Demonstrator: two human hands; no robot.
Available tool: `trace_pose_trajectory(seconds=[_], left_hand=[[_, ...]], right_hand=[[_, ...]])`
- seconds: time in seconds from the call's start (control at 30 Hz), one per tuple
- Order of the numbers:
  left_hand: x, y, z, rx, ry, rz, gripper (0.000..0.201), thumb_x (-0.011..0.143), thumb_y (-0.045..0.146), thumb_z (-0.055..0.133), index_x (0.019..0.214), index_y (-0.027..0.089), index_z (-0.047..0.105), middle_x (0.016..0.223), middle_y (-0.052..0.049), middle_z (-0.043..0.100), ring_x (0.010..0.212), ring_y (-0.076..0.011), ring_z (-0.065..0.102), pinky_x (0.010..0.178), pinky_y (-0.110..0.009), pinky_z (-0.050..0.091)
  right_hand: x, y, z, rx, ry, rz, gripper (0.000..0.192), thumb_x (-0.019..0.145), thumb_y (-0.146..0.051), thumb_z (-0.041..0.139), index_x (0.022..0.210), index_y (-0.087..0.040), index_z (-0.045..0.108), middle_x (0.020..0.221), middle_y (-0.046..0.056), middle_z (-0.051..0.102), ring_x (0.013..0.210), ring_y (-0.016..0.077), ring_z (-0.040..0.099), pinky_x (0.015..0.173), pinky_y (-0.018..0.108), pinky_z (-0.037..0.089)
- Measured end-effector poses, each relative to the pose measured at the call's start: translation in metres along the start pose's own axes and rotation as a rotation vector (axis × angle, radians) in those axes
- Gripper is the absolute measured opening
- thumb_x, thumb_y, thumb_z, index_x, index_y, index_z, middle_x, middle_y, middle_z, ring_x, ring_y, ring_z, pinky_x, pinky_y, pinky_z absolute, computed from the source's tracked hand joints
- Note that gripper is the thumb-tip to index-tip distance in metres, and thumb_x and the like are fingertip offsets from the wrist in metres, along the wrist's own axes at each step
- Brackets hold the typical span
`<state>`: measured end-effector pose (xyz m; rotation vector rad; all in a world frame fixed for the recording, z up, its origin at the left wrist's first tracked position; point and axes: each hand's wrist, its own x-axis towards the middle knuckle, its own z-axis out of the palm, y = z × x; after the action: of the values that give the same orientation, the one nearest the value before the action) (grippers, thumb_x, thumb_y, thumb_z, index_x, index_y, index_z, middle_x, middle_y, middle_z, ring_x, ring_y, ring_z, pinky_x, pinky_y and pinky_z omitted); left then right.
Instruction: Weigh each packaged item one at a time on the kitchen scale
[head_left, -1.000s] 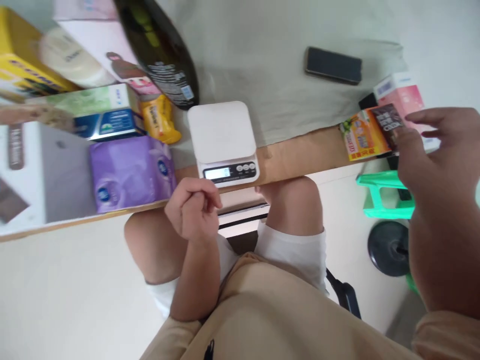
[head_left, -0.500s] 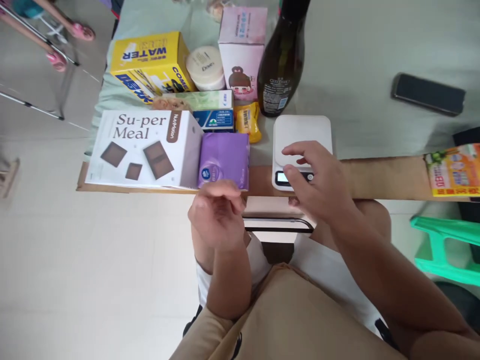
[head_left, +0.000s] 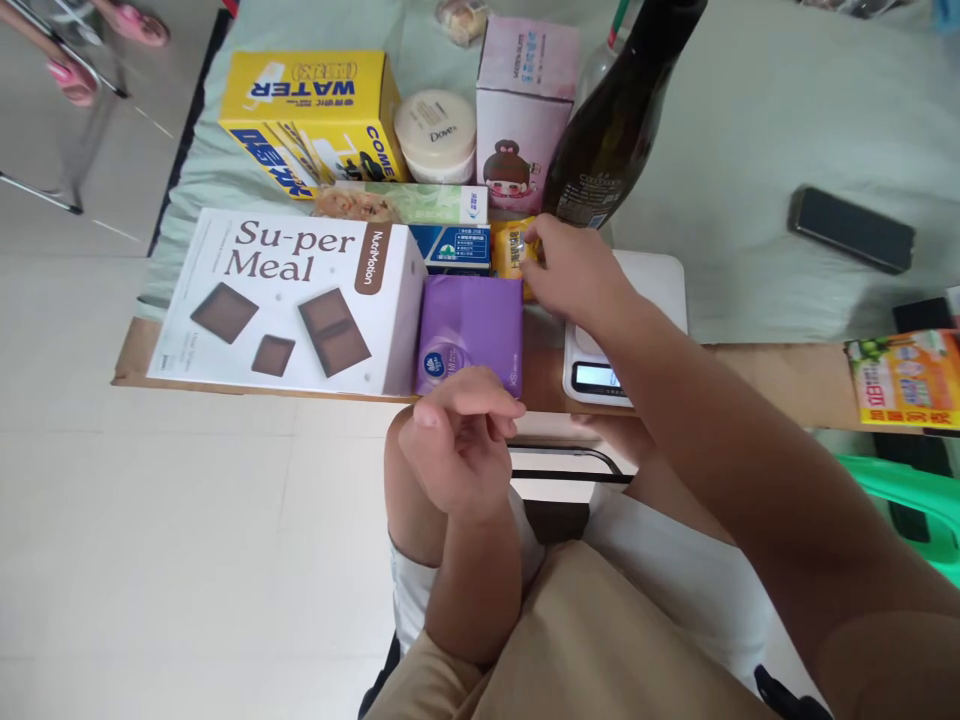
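Observation:
My right hand (head_left: 574, 275) reaches across the kitchen scale (head_left: 652, 285), its thumb and fingers closed around the right end of a small yellow snack packet (head_left: 510, 248). The white scale has a lit display at its front edge; my forearm covers part of it. My left hand (head_left: 465, 440) hovers palm up off the table's front edge, loosely curled and holding nothing, just in front of a purple tissue pack (head_left: 472, 325). A blue box (head_left: 454, 247) lies left of the packet. Behind it stand a dark bottle (head_left: 607, 140) and a pink box (head_left: 525, 115).
A white Su-per Meal box (head_left: 292, 300), a yellow straw box (head_left: 311, 110) and a Dove jar (head_left: 436, 130) stand at the left. To the right lie a phone (head_left: 851, 230) and an orange packet (head_left: 904, 378). A green stool (head_left: 900, 480) is below.
My right hand has moved left and away from me, from over the scale to the yellow packet. The left hand stays in front of the tissue pack. The camera view has shifted slightly.

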<state>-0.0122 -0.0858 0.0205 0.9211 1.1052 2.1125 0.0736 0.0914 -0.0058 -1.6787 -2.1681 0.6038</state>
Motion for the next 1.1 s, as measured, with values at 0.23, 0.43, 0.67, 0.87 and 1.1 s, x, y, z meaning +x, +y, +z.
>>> trace_pose_trajectory(seconds=[0.23, 0.43, 0.67, 0.87, 1.1], left_hand=[[0.003, -0.005, -0.004, -0.085, -0.022, 0.020, 0.061, 0.110, 0.047, 0.043, 0.066, 0.020, 0.076, 0.046, -0.001, 0.049, 0.046, -0.0096, 0.046, 0.049, -0.027, 0.034], [0.003, -0.005, -0.001, -0.121, -0.028, 0.043, 0.061, 0.110, 0.045, 0.043, 0.065, 0.020, 0.076, 0.045, -0.001, 0.046, 0.044, -0.0091, 0.042, 0.047, -0.027, 0.033], [-0.001, -0.004, 0.000, -0.100, -0.033, 0.034, 0.059, 0.109, 0.046, 0.046, 0.065, 0.020, 0.076, 0.046, -0.001, 0.048, 0.047, -0.0098, 0.045, 0.050, -0.028, 0.034], [-0.006, -0.009, 0.004, -0.016, -0.049, 0.040, 0.054, 0.109, 0.045, 0.045, 0.074, 0.020, 0.077, 0.057, -0.001, 0.056, 0.055, -0.0111, 0.052, 0.055, -0.027, 0.040], [-0.023, -0.027, 0.023, 0.210, -0.309, 0.046, 0.037, 0.108, 0.049, 0.049, 0.125, 0.023, 0.069, 0.132, -0.010, 0.067, 0.129, -0.0238, 0.064, 0.115, -0.039, 0.052]], right_hand=[[0.003, -0.006, -0.002, -0.002, -0.009, 0.024, 0.032, 0.079, -0.013, 0.067, 0.109, -0.022, 0.066, 0.095, 0.007, 0.075, 0.100, 0.0311, 0.071, 0.105, 0.056, 0.056], [0.000, -0.007, -0.008, 0.119, 0.029, 0.041, 0.025, 0.076, -0.004, 0.063, 0.093, -0.023, 0.066, 0.092, 0.002, 0.077, 0.095, 0.0253, 0.073, 0.100, 0.047, 0.059], [-0.001, -0.009, -0.010, 0.194, 0.122, -0.056, 0.020, 0.082, -0.006, 0.060, 0.092, -0.023, 0.063, 0.099, 0.002, 0.077, 0.091, 0.0200, 0.072, 0.093, 0.040, 0.059], [-0.031, 0.006, -0.033, 0.270, 0.263, -0.270, 0.009, 0.090, -0.021, 0.066, 0.092, -0.027, 0.059, 0.092, 0.000, 0.073, 0.083, 0.0164, 0.069, 0.085, 0.035, 0.061], [-0.104, 0.052, -0.056, 0.488, 0.544, -0.170, 0.010, 0.091, -0.034, 0.069, 0.092, -0.025, 0.066, 0.083, 0.000, 0.070, 0.073, 0.0128, 0.066, 0.066, 0.029, 0.058]])
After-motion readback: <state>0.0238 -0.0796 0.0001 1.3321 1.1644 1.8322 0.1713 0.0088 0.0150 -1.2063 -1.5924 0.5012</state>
